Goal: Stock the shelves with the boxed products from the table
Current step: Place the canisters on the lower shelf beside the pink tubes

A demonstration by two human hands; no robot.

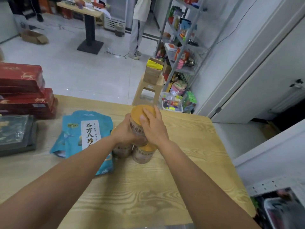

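Note:
A clear jar with a yellow lid [138, 113] is held above the wooden table [189, 146]. My left hand [124, 129] grips its left side. My right hand [152, 126] wraps its right side, fingers over the lid edge. Two more yellow-lidded jars [143, 153] stand on the table just below it, partly hidden by my hands. Blue pouches [79, 134] lie flat to the left. Red boxes [24, 90] are stacked at the table's far left, above a dark flat box [14, 134]. The metal shelf rack [181, 47] stands beyond the table on the right.
A beige plastic stool [148, 90] carrying a cardboard box [153, 70] stands between table and rack. A bin of small items [171, 103] sits at the rack's foot. A person [138, 27] stands by the rack's far end. Another table [87, 12] is at the back.

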